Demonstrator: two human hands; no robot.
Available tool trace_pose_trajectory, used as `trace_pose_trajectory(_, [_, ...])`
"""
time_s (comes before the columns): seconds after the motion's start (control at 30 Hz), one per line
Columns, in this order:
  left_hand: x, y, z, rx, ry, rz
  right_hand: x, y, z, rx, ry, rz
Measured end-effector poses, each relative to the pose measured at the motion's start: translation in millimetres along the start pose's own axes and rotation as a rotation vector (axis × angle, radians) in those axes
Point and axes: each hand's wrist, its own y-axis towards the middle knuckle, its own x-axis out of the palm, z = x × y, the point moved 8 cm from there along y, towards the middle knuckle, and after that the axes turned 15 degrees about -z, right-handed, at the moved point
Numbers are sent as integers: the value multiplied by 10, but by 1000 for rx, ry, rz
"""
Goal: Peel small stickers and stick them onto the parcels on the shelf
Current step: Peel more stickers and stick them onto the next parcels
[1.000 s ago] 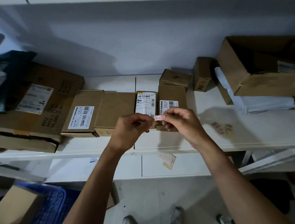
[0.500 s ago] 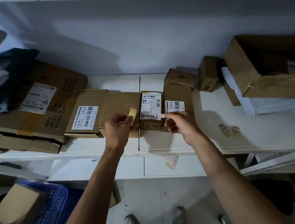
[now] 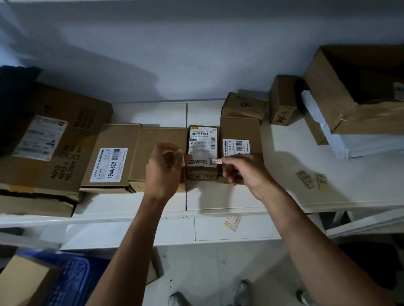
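Since the earlier frame the small sticker (image 3: 217,161) has shifted from the gap between two boxes onto the near right corner of the narrow parcel's (image 3: 204,174) shipping label. The right hand (image 3: 244,171) pinches its right end between thumb and forefinger. The left hand (image 3: 164,170), just left of that parcel on the shelf (image 3: 224,199), is blurred with fingers curled; I cannot tell whether they grip anything. Best to lay the free end first, clear of the barcode, then smooth rightward while releasing.
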Motion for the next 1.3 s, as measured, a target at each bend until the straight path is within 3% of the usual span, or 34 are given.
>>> trace_pose_trajectory(0.37, [-239, 49, -32, 37, 532, 78, -4, 8, -12, -19, -8, -21])
trace_pose_trajectory(0.53, [-240, -16, 55, 2, 575, 206, -8, 2, -34, -18, -18, -21])
trace_pose_trajectory(0.6, [-114, -26, 160, 51, 532, 166, -13, -10, -39, -23, -28, -28])
trace_pose_trajectory(0.67, [106, 22, 167, 44, 381, 16, -17, -22, -45, -32, -26, -30])
trace_pose_trajectory(0.77, [400, 82, 87, -104, 66, -158, -16, -45, -75, -50, -29, -33])
trace_pose_trajectory(0.87, [557, 61, 13, -281, -155, -229, -21, -63, -119, -70, -32, -41])
trace_pose_trajectory(1.1, [635, -7, 75, -387, -351, -301, 4, -88, -195, -95, -27, -78])
trace_pose_trajectory(1.3, [620, 17, 96, -354, -277, -290, 8, -104, -206, -95, -71, -72])
